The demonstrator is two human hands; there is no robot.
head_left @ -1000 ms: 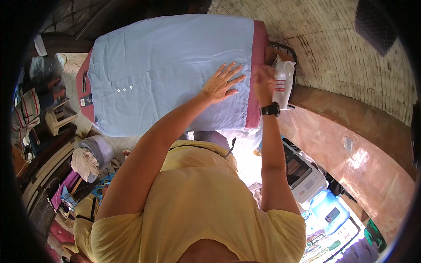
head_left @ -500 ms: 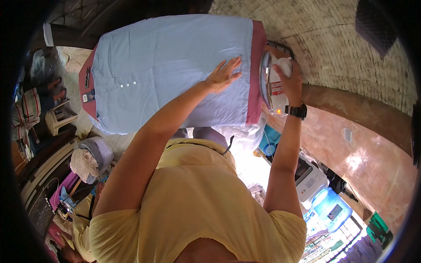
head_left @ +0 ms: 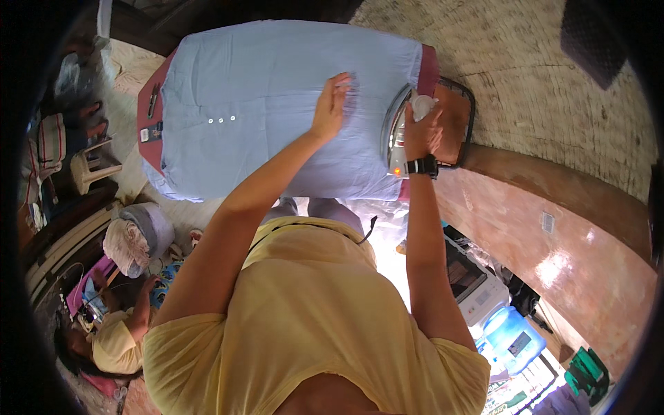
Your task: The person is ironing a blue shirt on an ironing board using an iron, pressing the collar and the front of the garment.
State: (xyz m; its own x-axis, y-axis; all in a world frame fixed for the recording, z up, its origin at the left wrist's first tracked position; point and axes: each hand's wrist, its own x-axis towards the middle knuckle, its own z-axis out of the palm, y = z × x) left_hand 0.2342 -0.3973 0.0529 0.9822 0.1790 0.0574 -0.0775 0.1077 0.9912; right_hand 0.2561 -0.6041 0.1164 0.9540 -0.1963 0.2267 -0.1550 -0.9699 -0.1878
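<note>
A light blue garment [head_left: 277,97] with several small white buttons lies spread over the maroon ironing board [head_left: 152,114]. My right hand [head_left: 422,131], with a dark watch on its wrist, is wrapped round the handle of a clothes iron [head_left: 395,142]. The iron rests on the garment's right end, its orange light lit. My left hand [head_left: 331,109] is over the middle of the cloth, fingers stretched out and slightly blurred, with nothing in them. A dark label and a small dark strip lie at the board's left end.
A black wire-framed iron rest [head_left: 469,114] juts from the board's right end, beside a wall ledge [head_left: 546,180]. Below right stand a white oven-like appliance [head_left: 477,287] and a blue water jug [head_left: 513,339]. A bundle of cloth [head_left: 138,238], a wooden stool [head_left: 90,173] and another person [head_left: 117,339] are at left.
The iron has moved left with my right hand, off the rest and onto the cloth. My left hand has drawn back a little to the left. The board appears shifted slightly right.
</note>
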